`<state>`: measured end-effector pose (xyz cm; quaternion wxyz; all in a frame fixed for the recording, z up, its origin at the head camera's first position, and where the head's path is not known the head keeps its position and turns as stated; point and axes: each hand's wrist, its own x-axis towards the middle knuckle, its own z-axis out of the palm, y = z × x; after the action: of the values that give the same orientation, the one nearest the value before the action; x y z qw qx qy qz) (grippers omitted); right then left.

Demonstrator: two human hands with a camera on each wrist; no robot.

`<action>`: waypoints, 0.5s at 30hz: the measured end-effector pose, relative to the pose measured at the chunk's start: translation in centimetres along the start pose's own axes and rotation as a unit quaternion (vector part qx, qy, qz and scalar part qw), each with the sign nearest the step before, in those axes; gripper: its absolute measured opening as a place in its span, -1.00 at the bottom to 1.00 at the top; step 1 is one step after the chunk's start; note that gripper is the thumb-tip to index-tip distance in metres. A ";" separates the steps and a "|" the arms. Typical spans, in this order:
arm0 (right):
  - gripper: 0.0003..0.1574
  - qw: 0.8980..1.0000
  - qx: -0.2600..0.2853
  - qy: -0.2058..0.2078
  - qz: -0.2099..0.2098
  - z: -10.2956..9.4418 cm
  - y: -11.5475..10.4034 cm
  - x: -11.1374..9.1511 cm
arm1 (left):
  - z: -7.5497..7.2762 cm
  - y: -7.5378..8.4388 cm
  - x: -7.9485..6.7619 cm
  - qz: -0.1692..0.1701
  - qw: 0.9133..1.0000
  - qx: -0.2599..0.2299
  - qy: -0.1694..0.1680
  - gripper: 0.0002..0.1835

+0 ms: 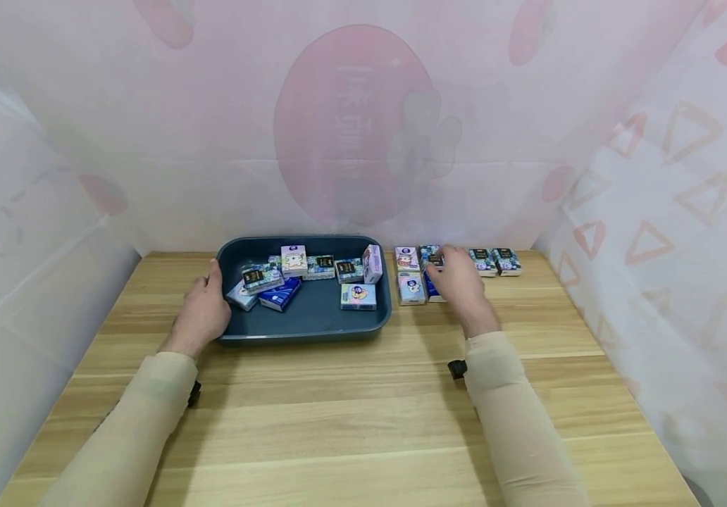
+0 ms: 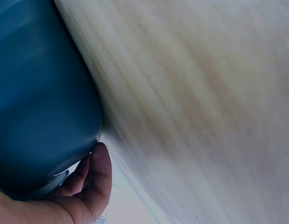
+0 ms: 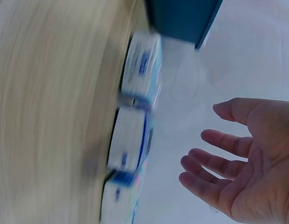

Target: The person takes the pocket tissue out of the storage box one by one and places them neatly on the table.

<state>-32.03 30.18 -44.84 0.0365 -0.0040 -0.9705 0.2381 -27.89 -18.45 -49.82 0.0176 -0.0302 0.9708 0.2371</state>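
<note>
My left hand (image 1: 203,313) grips the left side of a dark blue-green tray (image 1: 313,325), thumb up at the rim. In the left wrist view the curled fingers (image 2: 101,172) meet the tray's outer wall. Inside the tray lie several pocket tissue packs, among them a blue pack (image 1: 281,293), a black-labelled floral pack (image 1: 263,278) and a white cartoon pack (image 1: 294,260). My right hand (image 1: 461,287) is over the packs on the table, partly hiding them. Its fingers are spread and slightly bent, with nothing between them in the right wrist view.
Just right of the tray, two rows of tissue packs lie on the wooden table (image 1: 351,415), with a cartoon pack (image 1: 411,289) at the front left and a floral pack (image 1: 506,261) at the far right. A patterned white curtain (image 1: 211,176) hangs behind and along both sides.
</note>
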 end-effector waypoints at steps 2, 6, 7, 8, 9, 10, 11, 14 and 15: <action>-0.41 1.000 -0.004 0.001 -0.017 0.3 -1.1 -0.2 | 0.0 0.0 0.0 -0.001 1.000 -0.001 -0.001 -0.05; -0.43 0.999 -0.012 0.003 -0.038 1.2 -3.0 -0.6 | 0.1 0.0 0.0 -0.003 1.000 0.000 -0.002 -0.04; -0.43 0.999 -0.018 0.004 -0.043 1.5 -3.5 -0.7 | 0.0 0.0 0.0 -0.003 1.000 0.000 -0.003 -0.04; -0.42 0.999 -0.024 0.002 -0.046 1.8 -3.9 -0.7 | 0.1 0.0 0.0 -0.003 1.000 0.000 -0.002 -0.04; -0.42 0.998 -0.026 0.001 -0.049 2.1 -4.4 -0.8 | 0.1 0.0 0.0 -0.003 1.000 0.000 -0.002 -0.04; -0.42 0.998 -0.031 0.000 -0.053 2.3 -4.8 -0.9 | 0.0 0.0 0.0 -0.003 1.000 0.000 -0.002 -0.04; -0.43 0.998 -0.033 -0.001 -0.057 2.5 -5.2 -1.0 | 0.0 0.0 0.0 -0.003 1.000 0.000 -0.002 -0.05; -0.43 0.997 -0.041 -0.006 -0.071 3.1 -6.4 -1.4 | 0.0 0.0 0.0 -0.003 1.000 0.000 -0.002 -0.05; -0.43 0.996 -0.045 -0.005 -0.078 3.2 -6.8 -1.5 | 0.0 0.0 0.0 -0.004 1.000 0.000 -0.002 -0.06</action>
<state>-30.67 22.64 -44.68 0.0497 0.0714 -0.9778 0.1909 -27.89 -18.41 -49.82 0.0202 -0.0334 0.9706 0.2376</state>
